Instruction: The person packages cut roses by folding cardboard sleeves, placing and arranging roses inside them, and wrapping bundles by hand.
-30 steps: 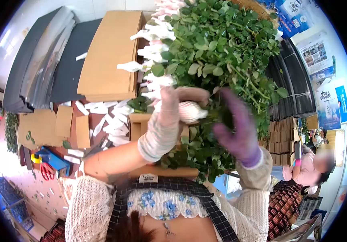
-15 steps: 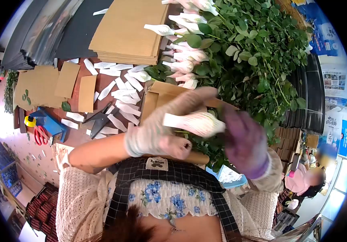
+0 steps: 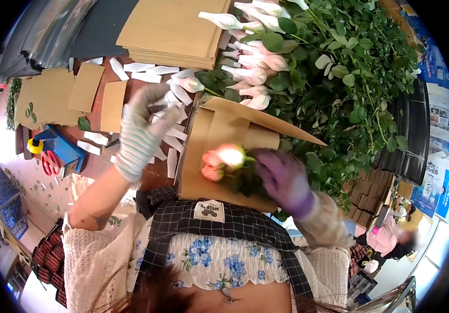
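While the purple-gloved right hand [image 3: 282, 181] pinched coral-pink roses [image 3: 222, 160], still bare, over folded brown cardboard [image 3: 195, 143], the striped white-gloved left hand [image 3: 145, 128] hung, its grip spread, beside loose white mesh sleeves [image 3: 180, 94]; beyond lay pale pink buds in white netting [image 3: 253, 76], a batch apparently done.

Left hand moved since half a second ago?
Yes. The left hand has moved leftward in the view, off the folded cardboard and nearer the red-handled scissors.
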`<state>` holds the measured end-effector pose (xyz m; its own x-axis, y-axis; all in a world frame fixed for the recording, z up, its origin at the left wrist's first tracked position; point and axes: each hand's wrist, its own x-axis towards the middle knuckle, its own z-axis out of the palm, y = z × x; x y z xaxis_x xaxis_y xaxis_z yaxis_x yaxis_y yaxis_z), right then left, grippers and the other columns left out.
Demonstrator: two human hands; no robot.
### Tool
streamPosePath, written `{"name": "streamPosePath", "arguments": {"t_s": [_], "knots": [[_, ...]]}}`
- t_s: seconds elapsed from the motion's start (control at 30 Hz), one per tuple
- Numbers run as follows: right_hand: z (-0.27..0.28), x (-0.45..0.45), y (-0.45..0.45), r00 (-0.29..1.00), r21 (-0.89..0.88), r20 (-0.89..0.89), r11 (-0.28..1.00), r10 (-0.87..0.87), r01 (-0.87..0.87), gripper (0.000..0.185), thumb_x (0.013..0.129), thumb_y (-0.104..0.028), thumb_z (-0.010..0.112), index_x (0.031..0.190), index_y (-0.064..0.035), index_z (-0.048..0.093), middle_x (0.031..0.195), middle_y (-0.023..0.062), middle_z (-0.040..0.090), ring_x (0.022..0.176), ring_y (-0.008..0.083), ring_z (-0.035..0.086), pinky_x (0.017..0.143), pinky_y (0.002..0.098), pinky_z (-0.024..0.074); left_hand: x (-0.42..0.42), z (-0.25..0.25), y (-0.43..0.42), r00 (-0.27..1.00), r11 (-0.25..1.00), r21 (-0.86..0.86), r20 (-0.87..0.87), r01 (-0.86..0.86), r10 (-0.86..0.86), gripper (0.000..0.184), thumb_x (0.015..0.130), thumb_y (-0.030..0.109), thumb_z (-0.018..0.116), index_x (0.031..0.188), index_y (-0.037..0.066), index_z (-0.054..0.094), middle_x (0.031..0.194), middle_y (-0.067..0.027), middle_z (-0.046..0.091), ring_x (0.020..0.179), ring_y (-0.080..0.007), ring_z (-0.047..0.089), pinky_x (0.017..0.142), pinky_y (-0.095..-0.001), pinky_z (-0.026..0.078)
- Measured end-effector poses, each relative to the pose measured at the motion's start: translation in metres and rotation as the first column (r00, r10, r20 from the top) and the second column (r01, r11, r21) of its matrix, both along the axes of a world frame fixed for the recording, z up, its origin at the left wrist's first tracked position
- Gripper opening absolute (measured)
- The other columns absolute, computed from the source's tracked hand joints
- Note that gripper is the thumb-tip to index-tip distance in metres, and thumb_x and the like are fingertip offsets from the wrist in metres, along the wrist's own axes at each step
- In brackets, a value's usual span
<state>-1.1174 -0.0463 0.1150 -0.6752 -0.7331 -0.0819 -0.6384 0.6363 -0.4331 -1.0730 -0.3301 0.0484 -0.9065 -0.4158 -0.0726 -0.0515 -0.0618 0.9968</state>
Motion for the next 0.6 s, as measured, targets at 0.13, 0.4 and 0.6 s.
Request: {"name": "streamPosePath", "arguments": {"t_s": [0.13, 0.4, 0.6], "knots": [[-0.069, -0.012, -0.01, 0.991, 0.05, -0.102, 0.996, 0.083, -0.079, 0.03, 0.08, -0.008, 0.063, 0.11, -0.012, 0.062, 0.107, 0.0099, 0.06, 0.099, 0.0306, 0.057, 0.086, 0.0418, 0.0452, 0.03, -0.044, 0.015, 0.963, 0.996, 0.072, 0.26, 0.053, -0.071, 0.034, 0.077, 0.011, 0.077, 0.101, 0.002, 0.056, 0.084, -0.0018, 0.059, 0.075, -0.008, 0.054, 0.068, -0.0232, 0.049], [-0.028, 0.011, -0.01, 0.96, 0.039, 0.174, 0.973, 0.218, -0.228, 0.014, 0.079, -0.024, 0.068, 0.089, -0.0143, 0.066, 0.08, 0.0045, 0.063, 0.066, 0.0232, 0.064, 0.055, 0.0367, 0.0509, 0.05, -0.072, 0.035, 0.815, 0.921, 0.288, 0.444, 0.264, -0.372, 0.041, 0.079, 0.014, 0.072, 0.113, -0.005, 0.057, 0.1, -0.0114, 0.065, 0.088, -0.0141, 0.06, 0.08, -0.0278, 0.049], [-0.066, 0.014, -0.019, 0.91, 0.224, 0.191, 0.887, 0.367, -0.405, 0.014, 0.077, -0.026, 0.065, 0.08, -0.0125, 0.061, 0.074, 0.0066, 0.058, 0.063, 0.0262, 0.062, 0.052, 0.0399, 0.0491, 0.041, -0.075, 0.036, 0.727, 0.878, 0.311, 0.495, 0.364, -0.476, 0.045, 0.078, 0.014, 0.071, 0.115, -0.008, 0.055, 0.104, -0.0136, 0.064, 0.092, -0.016, 0.06, 0.083, -0.0289, 0.048]]}}
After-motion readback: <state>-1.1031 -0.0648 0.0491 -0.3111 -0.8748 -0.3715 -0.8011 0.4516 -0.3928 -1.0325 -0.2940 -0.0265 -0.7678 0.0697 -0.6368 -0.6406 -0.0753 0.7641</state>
